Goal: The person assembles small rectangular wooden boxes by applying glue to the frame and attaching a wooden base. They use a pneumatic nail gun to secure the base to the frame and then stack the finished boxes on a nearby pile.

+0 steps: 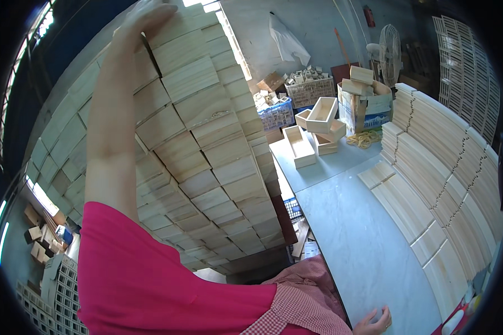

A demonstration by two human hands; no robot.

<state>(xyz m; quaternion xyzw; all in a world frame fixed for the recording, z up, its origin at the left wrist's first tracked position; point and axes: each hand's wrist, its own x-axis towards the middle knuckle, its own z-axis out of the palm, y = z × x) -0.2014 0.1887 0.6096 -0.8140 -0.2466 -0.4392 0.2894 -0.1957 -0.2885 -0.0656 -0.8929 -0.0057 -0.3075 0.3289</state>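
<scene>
My left arm reaches up to the top of a tall stack of pale wooden boxes (187,84). My left hand (148,15) lies at the stack's upper edge, fingers stretched out over the boxes and partly cut off by the picture's rim. Nothing shows in its grasp. Down at the lower right, my right hand (373,322) rests on the grey-white table (346,223) with its fingers loosely apart and holds nothing. Several open wooden boxes (322,114) sit at the table's far end, some leaning on one another.
Rows of thin wooden panels (430,162) line the table's right side. Behind the boxes are a carton (374,111), yellow bands (364,139) and crates of small wooden pieces (310,92). A fan (389,47) stands farther back. Plastic crates (56,287) stand at the lower left.
</scene>
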